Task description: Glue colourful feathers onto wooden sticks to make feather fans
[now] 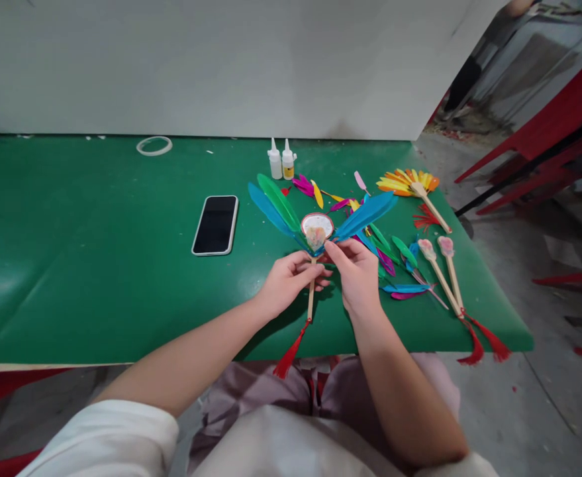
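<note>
My left hand (287, 283) is closed round the wooden handle (311, 306) of a feather fan, just below its small pale head (315, 237). A red tassel (291, 351) hangs from the handle's lower end, over the table edge. Blue and green feathers (277, 204) spread from the head on the left. On the right, a blue feather (367, 215) slants outward, and my right hand (361, 277) pinches near its base. The fingertips partly hide where this feather meets the head. Just behind the head lies a small round white dish (319, 220) with a red rim.
Loose coloured feathers (388, 258) lie right of my hands. Farther right are a finished yellow-orange feather fan (422, 187) and two bare fan handles (442, 278) with tassels. Two glue bottles (281, 162) stand behind; a phone (216, 225) and a white ring (154, 146) lie left.
</note>
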A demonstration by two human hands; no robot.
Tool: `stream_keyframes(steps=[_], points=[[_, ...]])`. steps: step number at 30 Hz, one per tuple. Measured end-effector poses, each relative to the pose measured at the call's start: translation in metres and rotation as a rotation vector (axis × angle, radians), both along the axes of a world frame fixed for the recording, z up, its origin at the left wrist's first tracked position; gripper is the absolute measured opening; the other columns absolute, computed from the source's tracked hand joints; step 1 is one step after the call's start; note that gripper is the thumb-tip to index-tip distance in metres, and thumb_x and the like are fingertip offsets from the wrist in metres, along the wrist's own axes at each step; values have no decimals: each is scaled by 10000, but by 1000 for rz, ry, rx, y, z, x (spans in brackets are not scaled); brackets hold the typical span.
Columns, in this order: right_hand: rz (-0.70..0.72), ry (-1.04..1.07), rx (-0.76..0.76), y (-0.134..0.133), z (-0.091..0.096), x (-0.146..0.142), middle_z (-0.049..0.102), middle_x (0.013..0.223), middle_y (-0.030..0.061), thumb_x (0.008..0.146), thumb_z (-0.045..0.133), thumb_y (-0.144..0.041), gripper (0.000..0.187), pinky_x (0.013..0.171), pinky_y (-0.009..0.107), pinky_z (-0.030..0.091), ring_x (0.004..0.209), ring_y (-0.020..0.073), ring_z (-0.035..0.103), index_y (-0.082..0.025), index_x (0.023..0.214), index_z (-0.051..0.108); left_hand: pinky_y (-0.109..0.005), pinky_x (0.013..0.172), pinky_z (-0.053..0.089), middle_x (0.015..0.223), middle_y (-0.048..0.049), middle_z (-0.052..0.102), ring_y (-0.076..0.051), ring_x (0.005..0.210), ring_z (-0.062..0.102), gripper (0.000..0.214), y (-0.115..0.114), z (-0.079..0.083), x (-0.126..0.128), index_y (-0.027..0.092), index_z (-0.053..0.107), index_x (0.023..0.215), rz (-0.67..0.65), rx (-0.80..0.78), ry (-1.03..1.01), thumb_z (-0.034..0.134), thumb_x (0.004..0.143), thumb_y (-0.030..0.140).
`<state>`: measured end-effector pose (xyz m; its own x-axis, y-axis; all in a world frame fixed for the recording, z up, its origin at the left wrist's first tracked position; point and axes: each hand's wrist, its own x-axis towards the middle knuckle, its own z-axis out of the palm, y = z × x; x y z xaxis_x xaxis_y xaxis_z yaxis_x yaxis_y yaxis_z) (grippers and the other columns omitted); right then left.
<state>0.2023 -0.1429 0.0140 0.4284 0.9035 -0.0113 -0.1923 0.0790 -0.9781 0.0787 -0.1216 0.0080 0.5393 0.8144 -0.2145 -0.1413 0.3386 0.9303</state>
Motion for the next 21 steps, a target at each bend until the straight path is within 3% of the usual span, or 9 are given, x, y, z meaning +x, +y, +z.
stream_keyframes(steps=[5, 12, 21], points=[[23, 4, -6, -1, 3, 0, 632, 597, -33, 655, 713, -314, 156, 557, 235, 471, 545, 99, 575, -182, 648, 630, -244, 597, 531, 758, -22, 676, -107, 589, 632, 245, 0, 1, -1, 151, 488, 743, 92, 84, -9, 647, 746, 337], [-9, 95, -26, -2, 5, -1, 662, 614, -21, 626, 734, -300, 146, 555, 265, 524, 546, 121, 605, -188, 690, 666, -177, 521, 440, 643, 19, 573, -69, 549, 531, 177, 0, 3, -2, 151, 530, 763, 101, 198, 30, 599, 787, 312], [-49, 85, -22, -1, 4, -3, 671, 588, -16, 619, 740, -291, 157, 577, 267, 548, 546, 130, 641, -162, 674, 668, -146, 397, 218, 563, 68, 390, -24, 436, 304, 239, 0, -7, 1, 162, 466, 745, 84, 77, -149, 611, 789, 346]])
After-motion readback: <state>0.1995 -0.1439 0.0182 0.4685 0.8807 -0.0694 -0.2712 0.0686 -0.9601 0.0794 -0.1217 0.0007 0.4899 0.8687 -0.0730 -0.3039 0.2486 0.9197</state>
